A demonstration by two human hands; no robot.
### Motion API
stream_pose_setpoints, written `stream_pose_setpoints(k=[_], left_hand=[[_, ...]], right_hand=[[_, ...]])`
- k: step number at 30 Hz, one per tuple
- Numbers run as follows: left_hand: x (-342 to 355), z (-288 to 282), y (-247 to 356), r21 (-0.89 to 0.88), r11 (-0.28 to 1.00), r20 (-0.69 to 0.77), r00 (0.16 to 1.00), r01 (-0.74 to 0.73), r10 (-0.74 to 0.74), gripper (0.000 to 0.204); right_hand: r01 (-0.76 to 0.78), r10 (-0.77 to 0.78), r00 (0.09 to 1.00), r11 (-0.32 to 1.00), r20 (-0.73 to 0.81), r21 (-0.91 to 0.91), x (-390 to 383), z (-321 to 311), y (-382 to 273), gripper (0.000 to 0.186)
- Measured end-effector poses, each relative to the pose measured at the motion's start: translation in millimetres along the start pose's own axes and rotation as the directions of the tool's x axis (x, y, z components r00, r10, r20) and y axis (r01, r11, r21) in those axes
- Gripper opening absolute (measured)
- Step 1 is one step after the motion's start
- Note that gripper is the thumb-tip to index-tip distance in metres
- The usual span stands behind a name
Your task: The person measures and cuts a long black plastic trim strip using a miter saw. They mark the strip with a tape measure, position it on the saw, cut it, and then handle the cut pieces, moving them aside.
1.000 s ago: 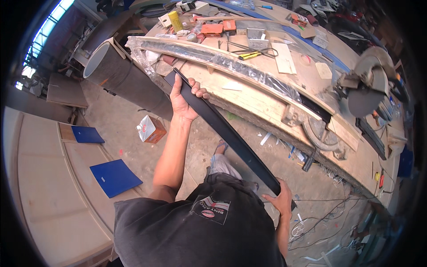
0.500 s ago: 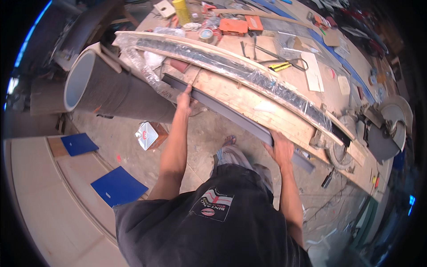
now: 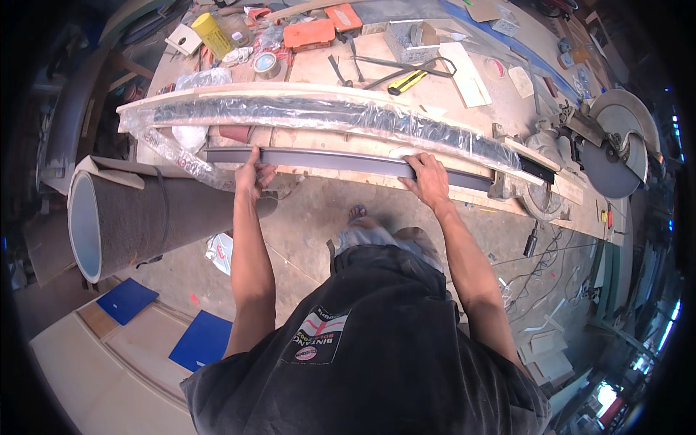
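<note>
A long, straight grey profile strip (image 3: 333, 161) lies along the near edge of the wooden workbench (image 3: 304, 177). My left hand (image 3: 251, 177) has hold of it near its left end, one finger over the top and the others curled at the near side. My right hand (image 3: 429, 178) grips it right of the middle, fingers bent over the far edge. The strip's right end reaches close to the base of the miter saw (image 3: 612, 156). Just beyond it runs a long wooden piece wrapped in clear plastic (image 3: 319, 112).
Across the bench lie a yellow-handled cutter (image 3: 407, 83), an orange case (image 3: 309, 33), a yellow can (image 3: 210, 35) and a round tin (image 3: 266, 65). A big dark roll (image 3: 123, 217) stands at left. Blue sheets (image 3: 203, 339) lie on panels at lower left. Cables (image 3: 554, 254) trail on the floor.
Both hands have moved the strip away from me onto the bench edge. It was slanting down to the right past the edge; now it lies nearly level. The view has turned.
</note>
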State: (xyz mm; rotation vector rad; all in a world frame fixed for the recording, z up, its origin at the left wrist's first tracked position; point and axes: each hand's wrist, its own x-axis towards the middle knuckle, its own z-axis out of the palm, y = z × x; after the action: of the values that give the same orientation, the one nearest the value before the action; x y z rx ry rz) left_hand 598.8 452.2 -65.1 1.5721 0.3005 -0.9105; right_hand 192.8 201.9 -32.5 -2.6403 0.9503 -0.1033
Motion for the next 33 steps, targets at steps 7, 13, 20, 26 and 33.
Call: stream_pose_setpoints(k=[7,13,20,26,33], left_hand=[[-4,3,0,0.085,0.996,-0.035,0.999,-0.021,0.024,0.064],[0,6,4,0.137,0.990,-0.050,0.998,-0.027,0.034,0.064],[-25,7,5,-0.031,0.989,-0.012,0.990,-0.142,0.142,0.047],[-64,-1,10,-0.299,0.891,0.090,0.919,-0.343,0.384,0.020],[-128,36,104,-0.509,0.598,0.146,0.623,-0.619,0.769,0.031]], right_hand=[[-0.035,0.034,0.999,0.999,0.004,0.033,-3,5,1,0.061],[-0.039,0.040,0.999,0.998,-0.020,0.047,0,3,-1,0.062],[-0.055,0.060,0.996,0.996,-0.064,0.075,-14,-2,-4,0.058],[-0.015,0.030,0.990,0.994,-0.139,0.107,-36,-20,-8,0.054],[0.104,-0.086,0.969,0.992,-0.232,0.068,-44,-95,-56,0.058]])
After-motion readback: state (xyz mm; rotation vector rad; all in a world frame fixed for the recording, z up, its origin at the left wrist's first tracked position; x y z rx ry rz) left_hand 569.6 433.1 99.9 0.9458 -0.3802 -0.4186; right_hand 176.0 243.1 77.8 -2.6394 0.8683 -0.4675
